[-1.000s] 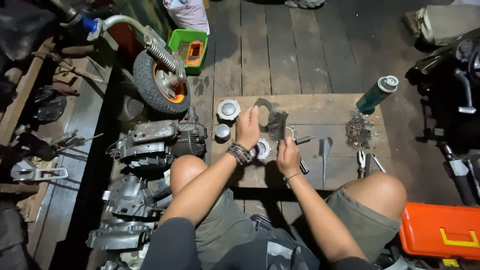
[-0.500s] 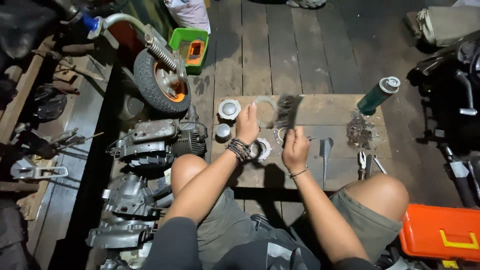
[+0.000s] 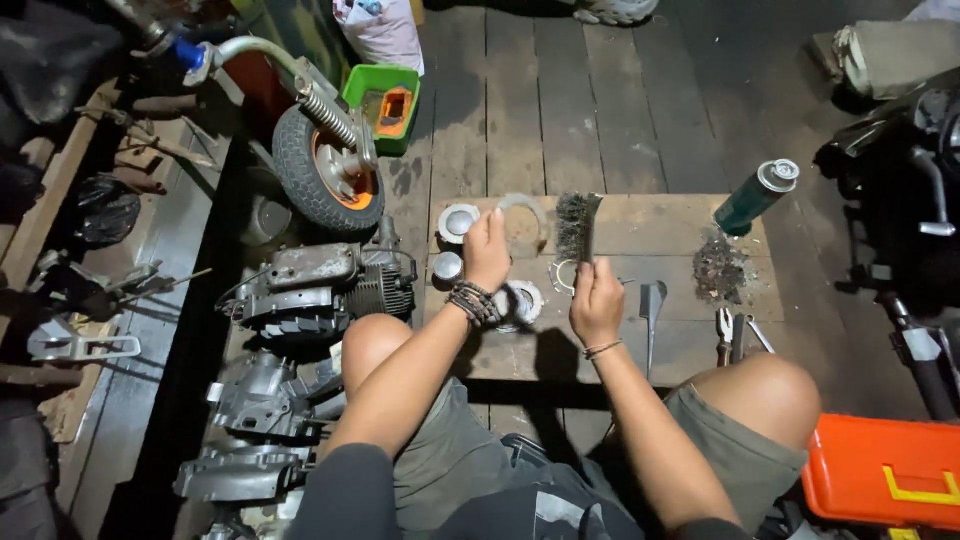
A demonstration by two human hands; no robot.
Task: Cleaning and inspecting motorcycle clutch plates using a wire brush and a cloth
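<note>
1. Nearest the camera: the person sits with bare knees apart on a plank floor. An orange toolbox (image 3: 885,470) with a yellow latch lies by the right knee, lid closed, contents not visible.
2. Right hand (image 3: 597,298): fingers clamped around the handle of a wire brush (image 3: 577,226), bristle head raised upright above the wooden board (image 3: 690,345).
3. Left hand (image 3: 487,250): beaded bracelets at the wrist, fingers closed on a thin metal ring (image 3: 524,215), held just beside the brush bristles, above the board.
4. On the board by the left wrist: a round metal part (image 3: 522,301); two smaller round parts (image 3: 458,222) lie at the board's left edge. Whether they hold anything cannot be told.
5. Right of the brush hand: a flat grey tool (image 3: 651,300), then pliers (image 3: 725,327), all resting on the board.
6. Farther right: a heap of dark debris (image 3: 718,268) on the board, with a green spray can (image 3: 756,197) lying tilted just beyond it, cap on.
7. Left of the board: grey engine casings (image 3: 318,282) on the floor.
8. Beyond them: a small wheel (image 3: 322,180) with an orange hub, and a green box (image 3: 384,106) with an orange item inside.
</note>
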